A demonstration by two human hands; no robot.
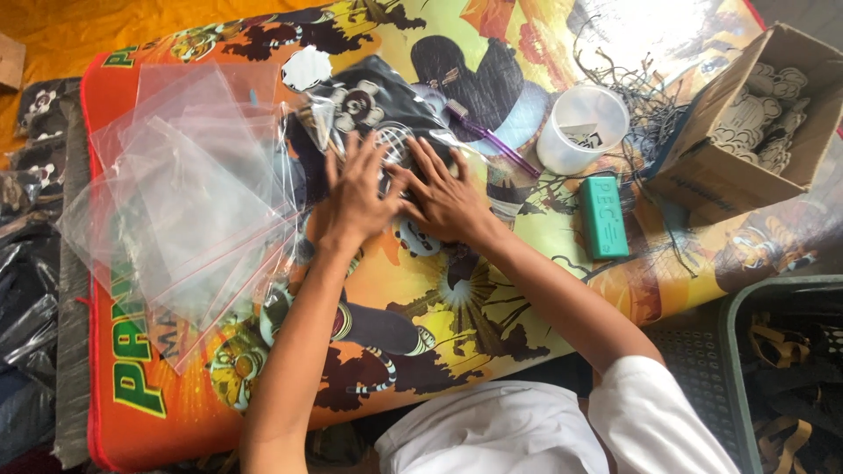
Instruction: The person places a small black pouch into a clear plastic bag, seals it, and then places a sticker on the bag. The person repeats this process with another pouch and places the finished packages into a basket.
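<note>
A colourful cartoon-printed mat [492, 298] covered the worktop. Near its far middle lay a black printed garment in a clear bag [378, 110], long axis running left-right. The left hand [360, 189] and right hand [448, 197] pressed flat on it, fingers spread and pointing away. Loose clear bags [189, 197] crowded the left edge; the near edge lay free.

Bare forearms, two bare hands, left hand [358, 195], right hand [448, 200], short white sleeve, white shirt
</note>
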